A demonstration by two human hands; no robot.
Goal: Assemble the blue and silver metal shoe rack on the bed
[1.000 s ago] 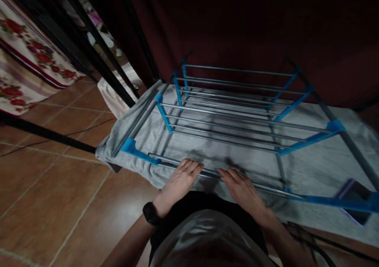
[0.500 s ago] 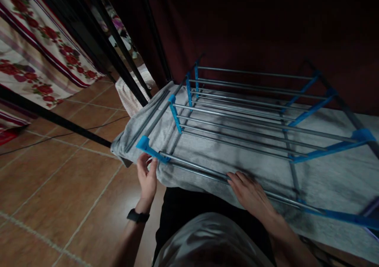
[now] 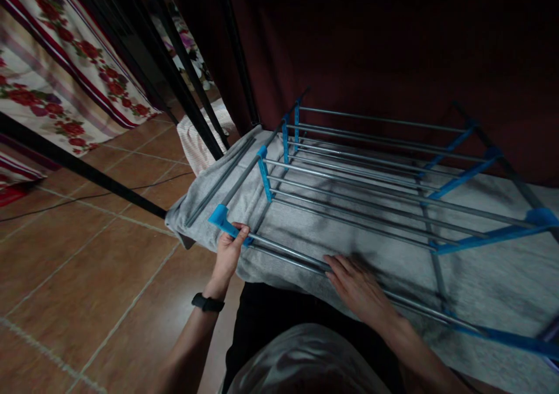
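Observation:
A rack of grey metal tubes [image 3: 375, 187] joined by blue plastic brackets lies on a grey blanket. My left hand [image 3: 229, 253], with a dark band on the wrist, is closed on the near-left blue bracket [image 3: 219, 218], its thumb by the end of the front metal rod [image 3: 288, 249]. My right hand [image 3: 360, 289] lies palm down over that rod near its middle, fingers curled across it; their tips are partly hidden. A second rod runs just below the front one. At lower right, the front rod meets a long blue bracket [image 3: 515, 339].
Under the rack, the grey blanket [image 3: 480, 283] hangs over the near edge. Two loose grey tubes [image 3: 220, 181] lie on its left end. Black metal poles [image 3: 87, 167] stand at left over the tiled floor [image 3: 109, 266]. A floral curtain [image 3: 65, 74] hangs behind them.
My left hand has moved up and right, and its thumb and fingers have closed on the near-left bracket. My right hand has slid slightly left along the rod. The view has shifted a little.

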